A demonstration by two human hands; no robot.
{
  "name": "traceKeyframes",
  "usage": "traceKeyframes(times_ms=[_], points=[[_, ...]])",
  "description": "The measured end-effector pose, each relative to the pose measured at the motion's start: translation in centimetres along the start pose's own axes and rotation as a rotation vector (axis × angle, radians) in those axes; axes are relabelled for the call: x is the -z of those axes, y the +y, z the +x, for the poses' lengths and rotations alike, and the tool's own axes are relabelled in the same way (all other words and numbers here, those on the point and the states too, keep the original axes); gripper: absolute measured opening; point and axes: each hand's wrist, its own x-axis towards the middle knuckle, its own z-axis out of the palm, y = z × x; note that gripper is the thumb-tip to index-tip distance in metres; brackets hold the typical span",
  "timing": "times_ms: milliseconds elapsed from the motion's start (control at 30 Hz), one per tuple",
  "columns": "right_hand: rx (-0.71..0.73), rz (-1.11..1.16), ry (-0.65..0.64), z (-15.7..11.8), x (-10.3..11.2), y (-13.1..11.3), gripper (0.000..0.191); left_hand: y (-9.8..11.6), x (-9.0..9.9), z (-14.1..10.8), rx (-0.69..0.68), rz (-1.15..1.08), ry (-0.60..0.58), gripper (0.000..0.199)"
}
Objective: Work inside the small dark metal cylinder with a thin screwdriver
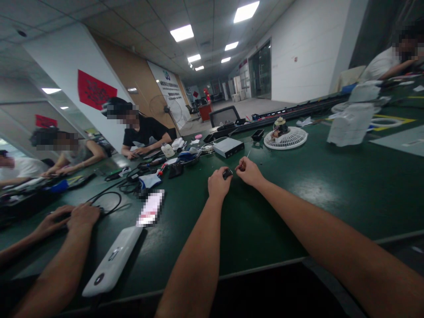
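Observation:
Near the middle of the green table (298,185), my left hand (219,182) is closed on a small black part (227,173). Just to its right, my right hand (249,171) pinches a thin tool (248,154) whose shaft points up and away. The two hands are a short gap apart, above the table surface. What the tool's handle looks like is mostly hidden by my fingers. A grey metal box (228,147) lies beyond my hands, with a small black tray (257,134) to its right.
A white fan grille (286,138) with a motor stands behind on the right, near a white plastic housing (351,119). A phone (151,208) and a long white device (114,260) lie at left. Another person's hands (77,216) work beside cables; more people sit farther off.

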Motion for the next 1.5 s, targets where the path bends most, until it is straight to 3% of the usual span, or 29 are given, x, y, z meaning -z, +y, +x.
traceKeyframes(times_ms=[300,500,833,1100,1333,1400,1500], points=[[-0.061,0.308,0.062,0.9,-0.6,1.8,0.043,-0.3,-0.7,0.1,-0.003,-0.076,-0.037,0.031],[-0.033,0.474,-0.054,0.7,-0.8,1.6,0.041,-0.4,-0.8,0.2,-0.027,-0.134,-0.032,0.033],[-0.074,0.360,-0.007,0.7,-0.4,1.4,0.047,-0.6,-0.7,0.3,-0.080,-0.193,0.011,0.029],[-0.080,0.341,-0.108,0.3,-0.7,1.5,0.043,-0.9,-0.5,0.5,-0.201,-0.214,0.032,0.022],[-0.011,0.135,-0.064,0.2,-0.2,0.8,0.019,-0.4,-0.7,0.3,-0.101,-0.218,0.057,0.025],[-0.041,0.227,-0.065,0.2,-0.2,0.4,0.019,-0.4,-0.8,0.3,-0.064,-0.208,0.069,0.025],[-0.126,0.448,-0.015,0.3,0.0,-0.2,0.038,-0.4,-0.8,0.3,0.008,-0.204,0.100,0.026]])
